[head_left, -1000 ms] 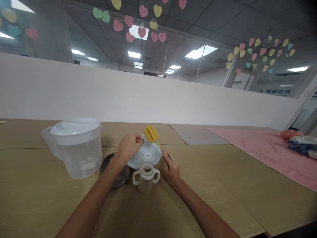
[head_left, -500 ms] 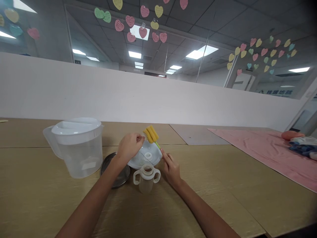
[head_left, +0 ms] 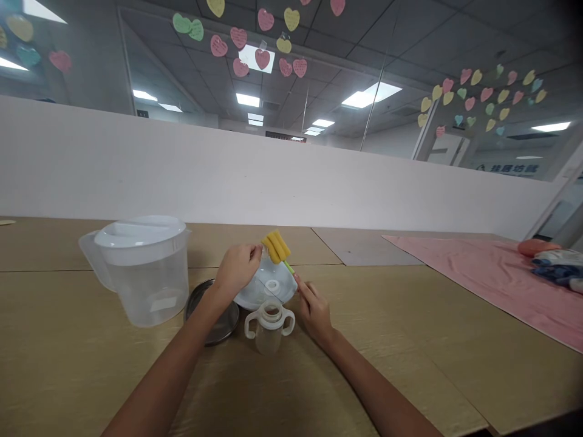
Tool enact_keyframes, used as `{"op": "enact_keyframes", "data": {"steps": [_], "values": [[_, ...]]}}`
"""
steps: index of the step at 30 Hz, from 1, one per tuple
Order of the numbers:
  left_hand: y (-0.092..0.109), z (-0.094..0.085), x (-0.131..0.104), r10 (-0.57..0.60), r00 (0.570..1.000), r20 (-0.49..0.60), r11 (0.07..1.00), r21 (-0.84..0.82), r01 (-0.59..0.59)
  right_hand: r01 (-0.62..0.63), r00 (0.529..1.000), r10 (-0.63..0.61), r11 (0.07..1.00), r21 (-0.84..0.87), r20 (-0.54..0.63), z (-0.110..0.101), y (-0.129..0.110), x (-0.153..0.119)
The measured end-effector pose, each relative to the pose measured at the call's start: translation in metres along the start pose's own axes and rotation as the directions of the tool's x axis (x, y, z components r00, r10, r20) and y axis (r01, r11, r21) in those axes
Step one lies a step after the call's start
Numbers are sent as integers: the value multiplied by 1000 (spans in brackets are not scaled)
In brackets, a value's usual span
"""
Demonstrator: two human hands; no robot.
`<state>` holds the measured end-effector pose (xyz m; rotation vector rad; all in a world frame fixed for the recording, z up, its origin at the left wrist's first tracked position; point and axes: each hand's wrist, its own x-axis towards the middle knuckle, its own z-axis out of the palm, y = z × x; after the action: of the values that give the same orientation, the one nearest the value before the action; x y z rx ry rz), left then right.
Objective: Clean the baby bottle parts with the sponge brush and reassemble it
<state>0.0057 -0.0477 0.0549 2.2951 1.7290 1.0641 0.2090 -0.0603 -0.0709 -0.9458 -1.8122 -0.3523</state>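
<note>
A yellow sponge brush with a green handle is held up over a pale bowl. My right hand is closed around the brush handle. Beside the sponge head, my left hand pinches a small clear piece too indistinct to name. A clear bottle with two white handles stands upright and uncapped in front of the bowl. To its left lies a round dark metal dish, partly hidden by my left forearm.
A large clear pitcher with a white lid stands on the wooden table at left. A pink cloth lies at right, with an orange item and bundled fabric on it. A white wall runs behind.
My left hand and the sponge head have shifted very slightly left. Both hands keep their hold, and the bottle, bowl and dish have not moved.
</note>
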Motion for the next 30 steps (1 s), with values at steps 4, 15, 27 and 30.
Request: {"op": "enact_keyframes", "data": {"steps": [4,15,27,30], "values": [[-1,0,0,-14,1000,-5,1000,-18,14,5,1000,-5,1000,2,8,0,1,-1],[-5,-3,3,-234,969,77,881,-405,245,25,1000,-25,1000,17,-3,0,0,-1],[-10,-1,6,-261,965,34,770,-596,229,44,999,-43,999,-22,21,1,1,-2],[-6,-4,5,-252,967,30,746,-630,214,38,999,-37,999,-24,33,1,0,-2]]}}
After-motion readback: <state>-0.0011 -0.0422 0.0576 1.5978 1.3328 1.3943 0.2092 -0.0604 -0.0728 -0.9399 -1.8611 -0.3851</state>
